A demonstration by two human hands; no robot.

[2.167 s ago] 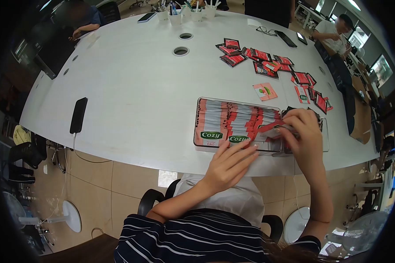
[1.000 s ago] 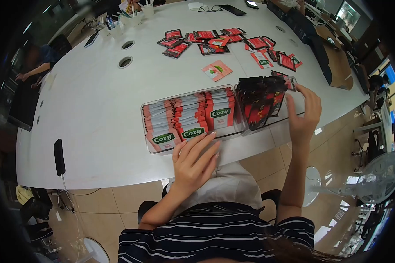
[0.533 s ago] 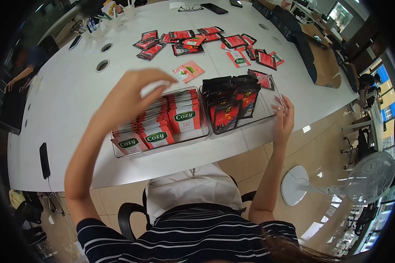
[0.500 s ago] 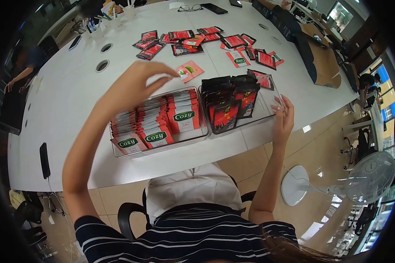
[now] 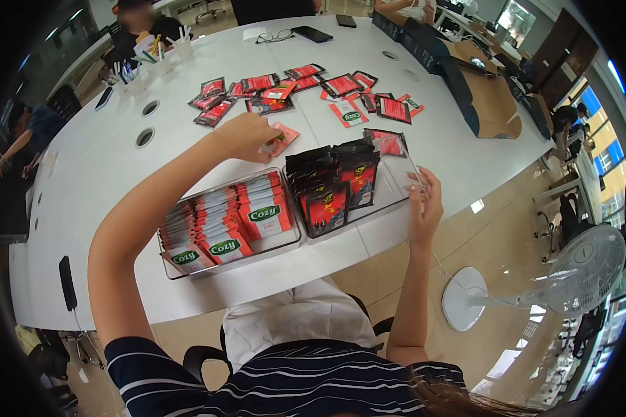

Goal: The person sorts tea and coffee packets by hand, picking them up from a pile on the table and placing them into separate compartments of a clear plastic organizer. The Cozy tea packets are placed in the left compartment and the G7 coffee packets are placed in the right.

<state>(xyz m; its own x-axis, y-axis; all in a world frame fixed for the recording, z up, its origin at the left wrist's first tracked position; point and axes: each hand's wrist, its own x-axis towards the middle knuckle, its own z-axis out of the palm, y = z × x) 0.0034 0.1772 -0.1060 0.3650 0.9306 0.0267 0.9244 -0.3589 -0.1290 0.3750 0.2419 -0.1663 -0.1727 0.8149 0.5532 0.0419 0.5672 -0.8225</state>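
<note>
My left hand [image 5: 252, 137] is closed on a pink and red packet [image 5: 282, 139] just behind the left clear tray [image 5: 247, 258], its fingertips pinching the near left part. Rows of red Cozy packets [image 5: 264, 212] stand upright in that tray. The right clear tray [image 5: 358, 226] touches it and holds black and red sachets [image 5: 327, 208] at its left side. My right hand [image 5: 424, 198] grips the right tray's right end. At that tray's back edge lies a black and red sachet [image 5: 385, 143], partly seen through clear plastic.
Scattered red and black sachets [image 5: 261, 83] and a Cozy packet [image 5: 348, 114] lie farther back. Open cardboard boxes [image 5: 483, 104] line the right edge. Glasses, phones [image 5: 312, 33] and cups of pens stand or lie behind. A fan [image 5: 581, 271] is at right; people sit beyond the table.
The view has shifted, so the table's contents appear farther left. My left hand has closed on the loose pink packet behind the left tray. My right hand still holds the right tray's end.
</note>
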